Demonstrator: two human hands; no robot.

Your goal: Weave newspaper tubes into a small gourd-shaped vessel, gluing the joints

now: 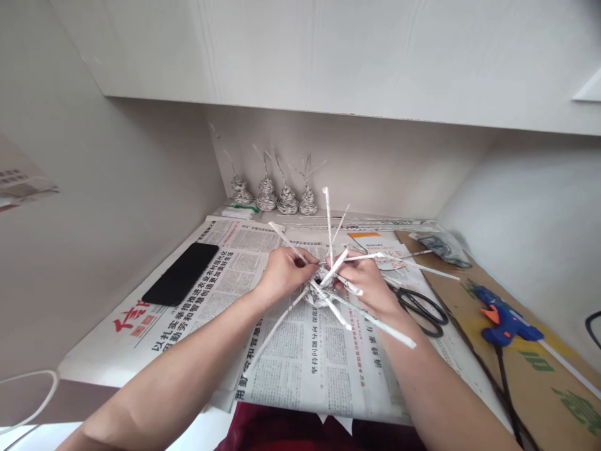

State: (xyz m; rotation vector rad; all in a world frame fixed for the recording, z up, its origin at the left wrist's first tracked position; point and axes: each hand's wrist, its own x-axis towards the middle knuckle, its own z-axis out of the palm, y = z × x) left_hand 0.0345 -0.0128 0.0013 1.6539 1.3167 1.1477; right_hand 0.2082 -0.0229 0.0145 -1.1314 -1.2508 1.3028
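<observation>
A small round piece woven from rolled newspaper strips [313, 297] is between my two hands, low over the newspaper [286, 351]. Several paper strips [385, 327] stick out from it in all directions, and a dark hole shows in its middle. My left hand [287, 270] closes thumb and fingers on a strip at its left rim. My right hand [364, 275] grips the strips on the right side, its fingertips partly hidden behind them.
Several finished woven gourds [307, 200] stand along the back wall. A black phone [181, 274] lies at left. Black scissors [420, 310] lie right of my hand, near a blue glue gun [509, 319] on cardboard [530, 376]. Long paper rolls [366, 224] lie at the back, under an overhanging panel [328, 62].
</observation>
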